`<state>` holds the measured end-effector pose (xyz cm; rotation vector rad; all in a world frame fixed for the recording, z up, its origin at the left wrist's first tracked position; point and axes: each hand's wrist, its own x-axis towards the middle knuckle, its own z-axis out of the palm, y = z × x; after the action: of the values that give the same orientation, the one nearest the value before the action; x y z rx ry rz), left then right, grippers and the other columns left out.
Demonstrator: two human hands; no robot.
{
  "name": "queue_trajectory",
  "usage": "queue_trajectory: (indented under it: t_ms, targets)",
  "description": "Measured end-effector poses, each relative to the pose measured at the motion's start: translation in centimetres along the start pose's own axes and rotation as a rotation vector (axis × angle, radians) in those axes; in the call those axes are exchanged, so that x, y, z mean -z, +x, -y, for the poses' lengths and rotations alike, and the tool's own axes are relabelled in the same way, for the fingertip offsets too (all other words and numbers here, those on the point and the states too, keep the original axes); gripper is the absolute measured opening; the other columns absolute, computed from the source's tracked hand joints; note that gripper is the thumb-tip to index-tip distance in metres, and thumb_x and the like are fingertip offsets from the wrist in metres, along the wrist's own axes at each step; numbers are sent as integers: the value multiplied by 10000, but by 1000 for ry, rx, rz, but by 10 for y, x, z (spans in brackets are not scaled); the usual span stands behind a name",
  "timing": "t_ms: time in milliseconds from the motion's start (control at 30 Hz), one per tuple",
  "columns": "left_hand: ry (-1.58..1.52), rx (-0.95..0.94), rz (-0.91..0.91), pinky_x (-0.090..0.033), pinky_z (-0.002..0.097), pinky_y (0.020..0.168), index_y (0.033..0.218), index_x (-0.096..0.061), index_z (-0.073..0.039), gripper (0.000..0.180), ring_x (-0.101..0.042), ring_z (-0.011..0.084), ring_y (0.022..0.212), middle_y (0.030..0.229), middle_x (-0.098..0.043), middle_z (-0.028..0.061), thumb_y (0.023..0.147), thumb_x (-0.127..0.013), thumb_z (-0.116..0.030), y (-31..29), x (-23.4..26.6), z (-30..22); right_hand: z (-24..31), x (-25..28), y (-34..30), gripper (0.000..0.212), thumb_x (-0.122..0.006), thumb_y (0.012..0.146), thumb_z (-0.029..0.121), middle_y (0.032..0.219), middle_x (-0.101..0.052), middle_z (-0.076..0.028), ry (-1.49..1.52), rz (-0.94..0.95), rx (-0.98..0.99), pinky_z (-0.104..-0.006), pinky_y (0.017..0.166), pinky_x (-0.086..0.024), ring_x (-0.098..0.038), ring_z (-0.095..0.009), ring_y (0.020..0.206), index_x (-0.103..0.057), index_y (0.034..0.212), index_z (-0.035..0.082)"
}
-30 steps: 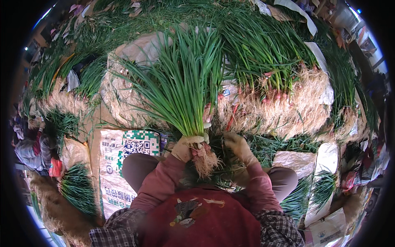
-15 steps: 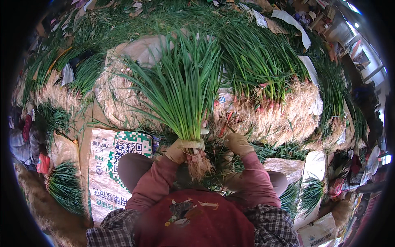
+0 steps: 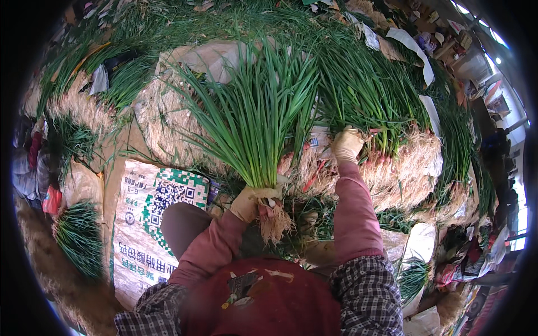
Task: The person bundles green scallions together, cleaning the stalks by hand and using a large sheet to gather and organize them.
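Scallions (image 3: 258,134) sit gathered in one bunch, the left hand (image 3: 245,205) clenched round them near the roots (image 3: 275,225), while a pile (image 3: 364,84) lies ungathered ahead, right hand (image 3: 348,144) at its edge, grip unclear.

Floor (image 3: 131,143) w/ sack (image 3: 131,224), loose greens (image 3: 73,139)

Left hand (image 3: 245,205) and right hand (image 3: 347,143) wear pale cream gloves (image 3: 348,149). Dusty-pink forearm sleeves (image 3: 357,215), black-and-white checked sleeves (image 3: 367,290) above. Dark red front (image 3: 263,316) carries a multicoloured motif (image 3: 259,287) (detail's too small to tell). Grey-brown trousers (image 3: 184,225).
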<state>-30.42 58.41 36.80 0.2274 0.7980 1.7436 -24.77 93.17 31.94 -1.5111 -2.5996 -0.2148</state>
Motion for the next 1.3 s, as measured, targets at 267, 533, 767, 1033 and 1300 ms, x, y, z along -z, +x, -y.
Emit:
queue_trajectory:
  t_ms: [267,533,767,1033,1300]
  targets:
    - [29,-107,28,-504,258,469,1179,-545,3,428,-595,154,610,783,-582,76,775,-628,-111,7,-10,-7,-38,36,-110,218,-502,880,146,881,-635,-158,1369,485,-100,-377,644,-492,-593,-221,718,-600,1012,4]
    - [24,-85,34,-500,257,541,1186,-541,-2,420,-609,153,665,772,-598,58,781,-624,-77,0,2,-6,-40,42,-195,247,-603,840,211,927,-654,-179,-35,789,603,-380,747,-517,-637,-334,845,-601,1019,42]
    - [99,-96,30,-491,253,578,1073,-586,-3,373,-608,154,667,808,-604,54,723,-665,-106,4,3,-4,9,42,-29,370,-648,793,351,933,-626,-153,-56,25,73,-417,720,-523,-629,-290,891,-565,976,40]
    - [36,-54,6,-498,253,579,1084,-594,7,362,-598,149,658,839,-605,54,728,-639,-39,-2,3,-7,-42,-14,-123,229,-591,806,21,658,-579,-109,384,-433,552,-266,322,-460,-526,-172,423,-470,988,-48]
    - [102,-59,-33,-505,251,542,1113,-599,3,377,-599,141,642,830,-604,58,740,-633,-43,1,7,0,-48,25,-247,280,-602,765,168,941,-629,-180,-40,965,713,-410,679,-518,-641,-326,840,-570,1021,59]
